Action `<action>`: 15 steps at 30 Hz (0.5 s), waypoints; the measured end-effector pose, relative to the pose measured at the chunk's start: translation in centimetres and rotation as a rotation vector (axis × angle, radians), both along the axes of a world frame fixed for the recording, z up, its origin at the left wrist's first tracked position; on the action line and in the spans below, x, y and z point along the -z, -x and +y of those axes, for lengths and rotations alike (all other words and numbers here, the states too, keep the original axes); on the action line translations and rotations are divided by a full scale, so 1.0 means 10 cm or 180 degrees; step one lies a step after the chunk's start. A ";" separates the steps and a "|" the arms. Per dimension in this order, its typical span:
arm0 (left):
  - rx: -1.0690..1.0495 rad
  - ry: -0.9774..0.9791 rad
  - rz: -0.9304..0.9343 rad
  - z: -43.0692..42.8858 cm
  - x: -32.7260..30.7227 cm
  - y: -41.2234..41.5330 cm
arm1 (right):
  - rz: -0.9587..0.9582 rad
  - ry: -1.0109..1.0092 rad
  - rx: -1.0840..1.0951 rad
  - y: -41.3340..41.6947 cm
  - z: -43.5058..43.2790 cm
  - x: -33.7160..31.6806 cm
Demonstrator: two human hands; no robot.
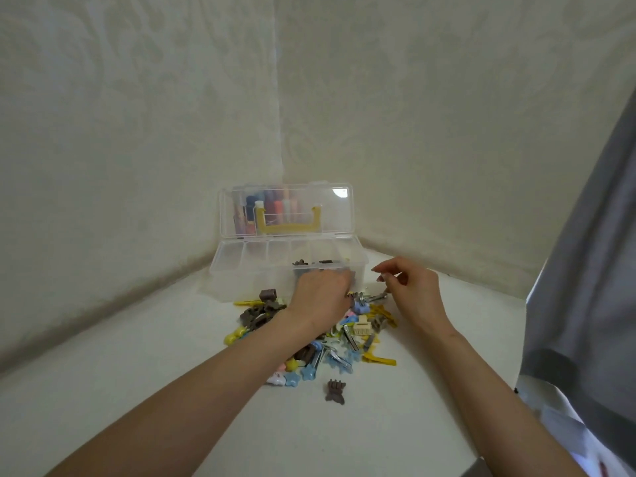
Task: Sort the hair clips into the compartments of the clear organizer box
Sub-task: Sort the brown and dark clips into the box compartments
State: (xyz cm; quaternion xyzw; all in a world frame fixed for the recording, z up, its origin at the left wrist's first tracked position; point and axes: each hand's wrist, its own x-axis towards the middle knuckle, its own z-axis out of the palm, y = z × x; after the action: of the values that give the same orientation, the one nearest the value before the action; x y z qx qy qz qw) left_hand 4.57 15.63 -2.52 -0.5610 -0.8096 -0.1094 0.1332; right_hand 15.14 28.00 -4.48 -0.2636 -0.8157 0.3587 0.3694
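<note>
Clear box (241, 285) open by the wall (137, 132) | clips (359, 327) heaped before it | left hand (320, 299) curled at its front, hold I cannot tell | right hand (413, 290) relaxed above heap

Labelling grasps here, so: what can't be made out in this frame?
All head view.
1. What the left hand grips, if anything: its fingers curl out of sight behind its own back.
2. Whether the right hand touches the silver clip: too small.
3. Clips in the pile under the left hand: hidden.
4. Inside the organizer box: hazy walls, only some dark clips show.
5. Items behind the lid: blurred.
</note>
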 end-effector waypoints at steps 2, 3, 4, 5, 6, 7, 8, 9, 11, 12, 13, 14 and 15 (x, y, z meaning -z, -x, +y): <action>-0.0001 -0.0163 -0.0115 -0.03 -0.02 0.00 | -0.0008 0.0040 -0.0005 -0.01 0.00 0.00; -0.0018 -0.0286 -0.0166 -0.05 -0.04 0.00 | -0.0006 0.0061 -0.0004 -0.01 0.00 0.00; -0.0056 -0.0415 -0.0218 -0.06 -0.08 0.00 | -0.0003 0.0077 0.0000 -0.01 0.00 0.00; -0.0114 -0.0527 -0.0267 -0.05 -0.13 0.01 | 0.0000 0.0088 0.0007 -0.01 0.00 -0.01; -0.0176 -0.0635 -0.0312 -0.03 -0.19 0.03 | -0.0003 0.0092 0.0014 -0.01 0.00 -0.01; -0.0232 -0.0743 -0.0352 0.01 -0.26 0.07 | -0.0007 0.0087 0.0016 -0.01 -0.01 -0.01; -0.0288 -0.0825 -0.0386 0.08 -0.31 0.13 | -0.0010 0.0076 0.0015 -0.01 -0.01 -0.01; -0.0339 -0.0862 -0.0417 0.15 -0.36 0.19 | -0.0004 0.0070 0.0013 -0.02 -0.01 -0.02; -0.0428 -0.0746 -0.0472 0.30 -0.43 0.29 | 0.0019 0.0085 0.0013 -0.03 -0.01 -0.02; -0.0476 -0.0620 -0.0481 0.36 -0.44 0.33 | 0.0022 0.0092 0.0016 -0.03 -0.01 -0.02; -0.0518 -0.0530 -0.0480 0.40 -0.44 0.34 | 0.0024 0.0096 0.0018 -0.03 -0.01 -0.01; -0.0532 -0.0502 -0.0479 0.40 -0.44 0.34 | 0.0018 0.0094 0.0018 -0.03 0.00 -0.01; -0.0499 -0.0531 -0.0478 0.39 -0.45 0.32 | 0.0016 0.0087 0.0019 -0.03 0.00 -0.01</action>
State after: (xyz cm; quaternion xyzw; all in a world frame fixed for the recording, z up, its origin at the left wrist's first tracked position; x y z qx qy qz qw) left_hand 1.41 19.50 1.96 -0.4733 -0.8468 -0.2073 0.1266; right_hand 15.40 28.02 -4.43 -0.2702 -0.8090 0.3693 0.3689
